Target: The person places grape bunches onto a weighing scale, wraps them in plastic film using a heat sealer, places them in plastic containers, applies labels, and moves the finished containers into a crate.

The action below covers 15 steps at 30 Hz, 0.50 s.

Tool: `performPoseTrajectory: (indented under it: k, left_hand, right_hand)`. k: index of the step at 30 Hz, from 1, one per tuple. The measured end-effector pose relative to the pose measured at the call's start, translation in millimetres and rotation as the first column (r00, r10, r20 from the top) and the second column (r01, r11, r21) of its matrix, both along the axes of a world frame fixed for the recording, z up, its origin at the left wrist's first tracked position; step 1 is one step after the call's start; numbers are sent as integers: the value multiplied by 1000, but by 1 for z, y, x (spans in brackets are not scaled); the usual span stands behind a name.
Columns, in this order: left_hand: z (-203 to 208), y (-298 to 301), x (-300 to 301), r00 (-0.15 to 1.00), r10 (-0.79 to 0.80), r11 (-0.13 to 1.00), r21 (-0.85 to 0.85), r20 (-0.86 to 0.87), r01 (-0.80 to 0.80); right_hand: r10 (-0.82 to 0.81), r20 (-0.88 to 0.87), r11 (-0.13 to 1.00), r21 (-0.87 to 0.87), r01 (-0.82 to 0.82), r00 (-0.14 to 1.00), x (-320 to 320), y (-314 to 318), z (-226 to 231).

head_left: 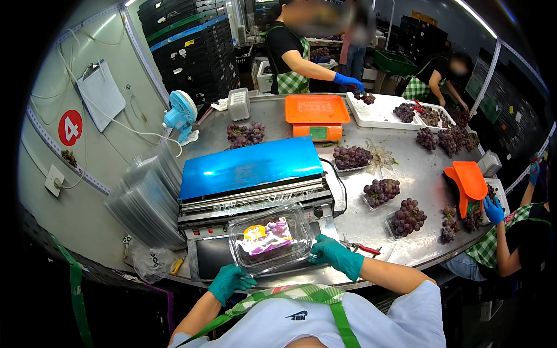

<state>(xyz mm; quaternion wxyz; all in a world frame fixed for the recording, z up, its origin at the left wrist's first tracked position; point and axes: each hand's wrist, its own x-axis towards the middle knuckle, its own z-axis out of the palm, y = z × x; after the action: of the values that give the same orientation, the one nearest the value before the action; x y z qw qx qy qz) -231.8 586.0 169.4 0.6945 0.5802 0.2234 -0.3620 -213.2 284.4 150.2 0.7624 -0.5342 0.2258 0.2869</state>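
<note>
A clear plastic tray (301, 232) with a colourful printed label (266, 236) is held between my two green-gloved hands, over the front of a film-wrapping machine (200, 217) with a blue top. At the tray's lower left corner, my left hand (231, 283) grips the edge. My right hand (337, 256) is closed on its right edge. Dark shapes show beneath the label, but I cannot tell what they are. To the right of my right hand lie red-handled snips (366, 249). Beyond them are trays with bunches of grapes (409, 218).
Stacked clear trays (145, 188) stand left of the machine, near a small blue fan (181, 113). Orange scales (317, 116) and a white tray of grapes (371, 119) are farther back. Co-workers in blue gloves (349, 82) work across and at the right. A cable (342, 191) lies beside the machine.
</note>
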Motion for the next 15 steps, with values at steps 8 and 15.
performPoseTrajectory:
  k: [8, 15]
  left_hand:
    - [-7, -2, -5, 997, 62, 998, -10, 46, -62]
    - [-6, -7, -9, 990, 91, 996, 4, 103, -92]
  right_hand:
    - [-44, 56, 994, -97, 50, 997, -3, 8, -2]
    - [-58, 101, 984, -161, 74, 993, -3, 12, 1]
